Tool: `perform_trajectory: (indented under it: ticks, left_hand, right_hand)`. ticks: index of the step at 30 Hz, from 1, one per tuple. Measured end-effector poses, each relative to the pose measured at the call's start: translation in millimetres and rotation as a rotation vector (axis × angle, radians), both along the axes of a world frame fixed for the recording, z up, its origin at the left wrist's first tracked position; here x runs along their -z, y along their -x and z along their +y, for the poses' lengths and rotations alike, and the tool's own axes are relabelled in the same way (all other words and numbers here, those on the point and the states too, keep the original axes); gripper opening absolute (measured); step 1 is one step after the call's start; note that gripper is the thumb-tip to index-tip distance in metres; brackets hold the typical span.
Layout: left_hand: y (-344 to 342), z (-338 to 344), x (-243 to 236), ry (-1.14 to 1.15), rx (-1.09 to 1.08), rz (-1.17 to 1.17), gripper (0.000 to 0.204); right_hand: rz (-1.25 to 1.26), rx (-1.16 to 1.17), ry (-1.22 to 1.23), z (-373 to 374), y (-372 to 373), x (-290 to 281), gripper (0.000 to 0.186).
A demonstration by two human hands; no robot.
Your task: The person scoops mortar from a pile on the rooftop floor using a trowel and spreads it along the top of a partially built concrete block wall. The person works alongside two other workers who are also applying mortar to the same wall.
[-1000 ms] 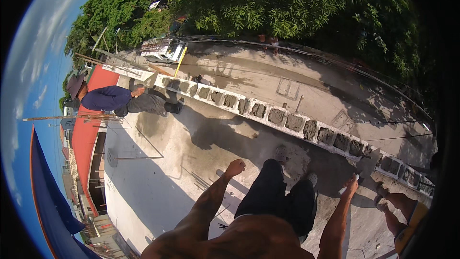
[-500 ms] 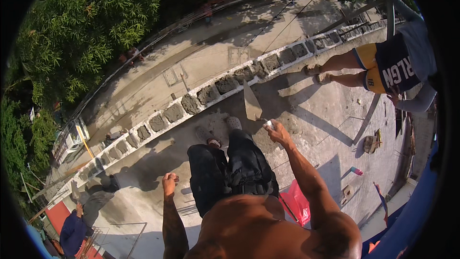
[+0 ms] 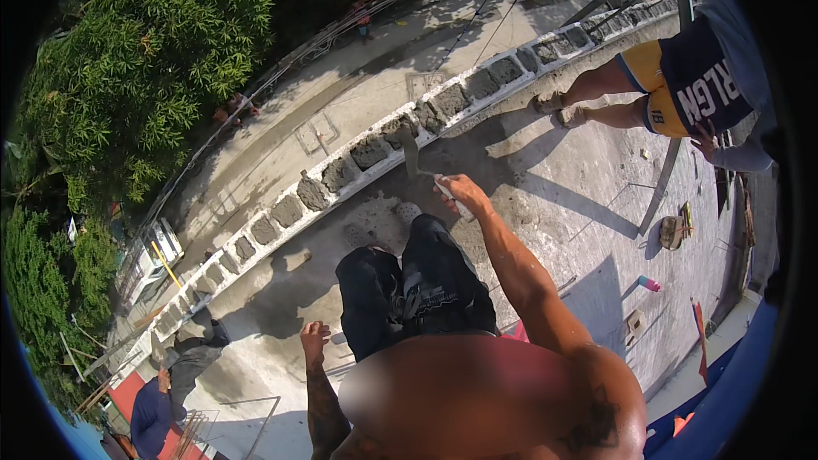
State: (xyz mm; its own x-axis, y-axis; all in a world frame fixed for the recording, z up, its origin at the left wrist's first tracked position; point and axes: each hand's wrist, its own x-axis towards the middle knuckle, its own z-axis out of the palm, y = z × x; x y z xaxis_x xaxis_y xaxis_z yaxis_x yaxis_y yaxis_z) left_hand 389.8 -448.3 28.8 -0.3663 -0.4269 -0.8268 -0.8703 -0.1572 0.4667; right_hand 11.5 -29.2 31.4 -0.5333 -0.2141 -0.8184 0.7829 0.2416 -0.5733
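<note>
My right hand grips the pale handle of a pointed trowel. Turned nearly edge-on, the metal blade reaches over the near edge of a low wall of hollow concrete blocks. Rough grey mortar fills many of the block cells. Beside my left thigh hangs my left hand, its fingers loosely curled and apart, with nothing seen in it. My shoes stand close to the wall's near side.
To the right a person in yellow shorts stands by the wall, near a slanted pole. Another person bends at the wall's lower left end. Beyond the wall lies a street. A broken block rests on the floor.
My right hand has moved left and toward the wall with the trowel. The blade has turned from flat to nearly edge-on. My left hand's fingers have loosened.
</note>
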Motion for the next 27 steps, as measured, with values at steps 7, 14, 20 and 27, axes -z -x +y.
perform_trajectory:
  ticks: [7,14,20,27]
  left_hand:
    - [-5,13,-6,0.028,-0.003,-0.040,0.026]
    - [5,3,-17,-0.019,0.071,0.032,0.028]
    - [15,-6,-42,0.123,0.046,-0.007,0.022]
    - [-9,-5,-44,0.080,0.016,-0.018,0.023]
  right_hand:
    - [0.299,-0.118,-0.319,80,-35,-5,0.036]
    - [0.280,0.342,-0.587,38,-29,59,0.041]
    - [0.118,0.405,-0.409,-14,-17,72,0.042]
    - [0.241,0.231,-0.512,-3,-16,64,0.039]
